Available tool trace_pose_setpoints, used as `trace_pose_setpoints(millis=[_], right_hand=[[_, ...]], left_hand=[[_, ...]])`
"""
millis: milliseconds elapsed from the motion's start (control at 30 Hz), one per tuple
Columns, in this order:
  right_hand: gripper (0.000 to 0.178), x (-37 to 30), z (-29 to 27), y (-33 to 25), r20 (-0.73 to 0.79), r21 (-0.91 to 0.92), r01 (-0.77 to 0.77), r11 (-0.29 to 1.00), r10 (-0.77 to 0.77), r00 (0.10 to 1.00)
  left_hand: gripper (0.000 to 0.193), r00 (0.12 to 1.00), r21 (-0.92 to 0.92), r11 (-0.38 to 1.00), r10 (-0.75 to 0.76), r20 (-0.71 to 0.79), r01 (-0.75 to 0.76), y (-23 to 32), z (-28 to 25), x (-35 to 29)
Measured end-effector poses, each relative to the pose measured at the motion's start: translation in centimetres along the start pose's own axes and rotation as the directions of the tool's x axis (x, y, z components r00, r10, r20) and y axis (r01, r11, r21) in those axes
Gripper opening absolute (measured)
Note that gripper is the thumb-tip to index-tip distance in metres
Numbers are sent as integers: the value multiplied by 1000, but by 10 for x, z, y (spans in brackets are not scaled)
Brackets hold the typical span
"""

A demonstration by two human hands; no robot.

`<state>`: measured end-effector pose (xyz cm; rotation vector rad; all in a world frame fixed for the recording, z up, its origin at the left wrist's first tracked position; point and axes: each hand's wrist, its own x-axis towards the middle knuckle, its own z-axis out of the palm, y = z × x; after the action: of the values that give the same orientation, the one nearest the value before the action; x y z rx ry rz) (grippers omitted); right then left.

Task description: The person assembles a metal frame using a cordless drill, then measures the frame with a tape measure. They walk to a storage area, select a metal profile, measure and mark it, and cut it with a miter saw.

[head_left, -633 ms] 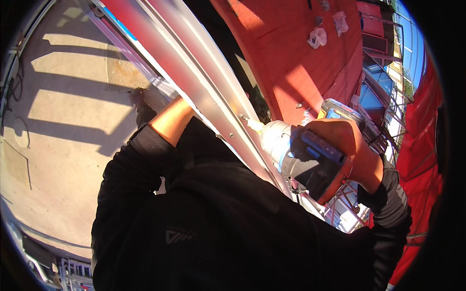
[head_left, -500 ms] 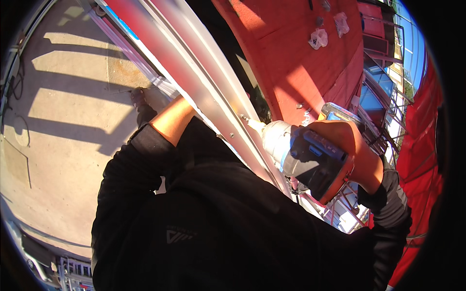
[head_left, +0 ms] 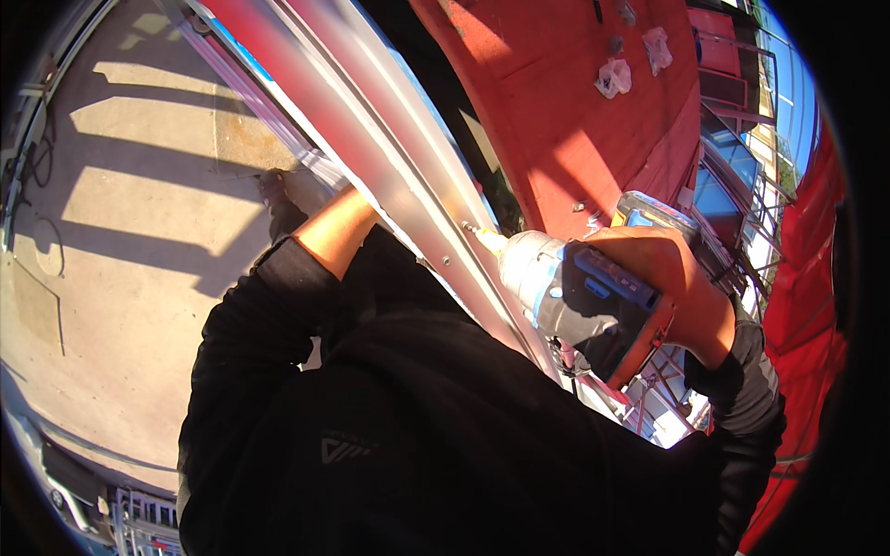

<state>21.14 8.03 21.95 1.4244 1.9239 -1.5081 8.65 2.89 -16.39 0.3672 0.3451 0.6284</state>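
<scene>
My right hand [head_left: 681, 269] is wrapped round a cordless drill driver [head_left: 593, 296] with a black and blue body and a silver front. Its yellowish nose points left at a screw [head_left: 469, 225] on a long silver metal profile [head_left: 399, 176], which runs diagonally across the view. A second screw head [head_left: 446, 261] sits a little nearer on the same profile. My left forearm [head_left: 336, 232] reaches up to the profile's left edge, and the hand beyond it is hidden behind the metal, so its fingers do not show.
A red-covered surface [head_left: 565, 120] lies beyond the profile, with crumpled clear plastic bags [head_left: 613, 78] on it. To the right stand metal frames with glass panes [head_left: 728, 148] and a red sheet [head_left: 802, 278]. Pale concrete floor [head_left: 120, 306] with striped shadows spreads out on the left.
The whole view has shifted slightly. The drill driver stays at the same screw on the profile, and both arms keep nearly the same pose.
</scene>
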Motion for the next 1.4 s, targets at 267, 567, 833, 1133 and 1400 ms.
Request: trace_pose_setpoints(millis=[267, 567, 833, 1133, 1400], right_hand=[[37, -3, -9, 2, 82, -244, 61, 968, -42, 996], [35, -8, -4, 10, -41, -307, 165, 937, -186, 982], [30, -82, -11, 54, -156, -35, -48, 998, 42, 987], [51, 2, 9, 213, -453, 28, -261, 965, 245, 857], [54, 158, 0, 270, -799, 14, -167, 986, 112, 591]], left_hand=[[38, 1000, 27, 1000, 9, -12, -9, 7, 2, -3], [38, 1000, 93, 996, -7, 25, 4, 15, 2, -5], [39, 1000, -2, 1000, -16, -2, 16, 24, 19, -48], [59, 782, -24, 928, 299, -547, -371, 36, 108, -82], [84, 640, -82, 903, 232, -733, -421, 39, 152, -76]])
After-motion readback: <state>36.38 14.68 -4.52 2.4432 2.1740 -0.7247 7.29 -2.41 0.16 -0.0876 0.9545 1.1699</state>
